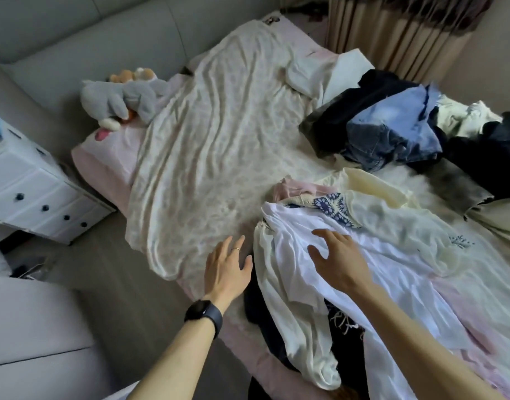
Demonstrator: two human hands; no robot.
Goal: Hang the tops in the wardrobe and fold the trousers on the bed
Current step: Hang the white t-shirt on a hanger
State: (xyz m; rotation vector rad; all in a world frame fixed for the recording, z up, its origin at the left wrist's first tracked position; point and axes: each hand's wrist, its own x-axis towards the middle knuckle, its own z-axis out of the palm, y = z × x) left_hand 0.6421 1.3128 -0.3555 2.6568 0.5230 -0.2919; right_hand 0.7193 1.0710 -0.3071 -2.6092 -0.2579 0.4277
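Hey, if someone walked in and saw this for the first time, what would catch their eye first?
Most likely the heap of pale tops spilling over the near right edge of the bed, white and cream with a blue-patterned piece showing. Behind it, at the far right, lies a darker pile of jeans and black garments. On the left, a grey plush toy rests on the pink pillow.

1. My left hand point(227, 269) is spread, fingers straight, just beside the white top point(392, 284), with a black watch point(204, 316) on its wrist.
2. My right hand point(340, 261) is spread over that top, fingers relaxed.
3. Trousers point(392, 131) are heaped on the bed point(213, 140), well apart from a plush toy point(123, 99).
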